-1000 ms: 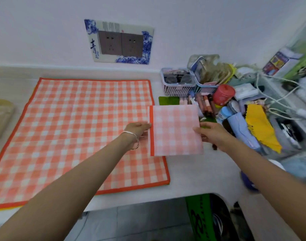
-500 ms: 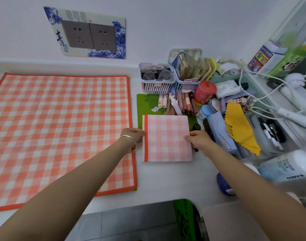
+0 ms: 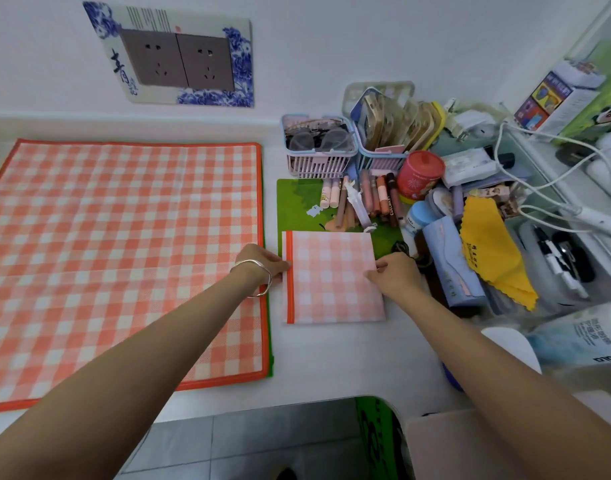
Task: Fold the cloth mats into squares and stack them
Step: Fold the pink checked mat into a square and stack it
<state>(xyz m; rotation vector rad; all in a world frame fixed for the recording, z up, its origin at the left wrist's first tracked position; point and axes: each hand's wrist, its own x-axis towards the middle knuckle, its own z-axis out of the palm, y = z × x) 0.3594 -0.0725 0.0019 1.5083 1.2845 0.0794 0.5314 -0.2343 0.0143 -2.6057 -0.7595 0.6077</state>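
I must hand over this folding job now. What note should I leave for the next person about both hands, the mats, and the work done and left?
Left hand pinches the folded mat at its orange-trimmed left edge.
Right hand pinches its right edge.
The folded mat lies on the counter, its far edge over a green card.
Done: one mat folded square.
Left: the large checked mat lies fully spread; fold it and stack it with the first.

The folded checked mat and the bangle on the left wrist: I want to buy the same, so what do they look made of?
Folded checked mat: looks like thin woven or non-woven fabric, matte, with a fine diagonal weave texture, sharp fold edges and a stitched orange border; coated plastic cannot be ruled out. Bangle: apparently silver-coloured polished metal, thin, catching bright highlights. The exact metal cannot be told.
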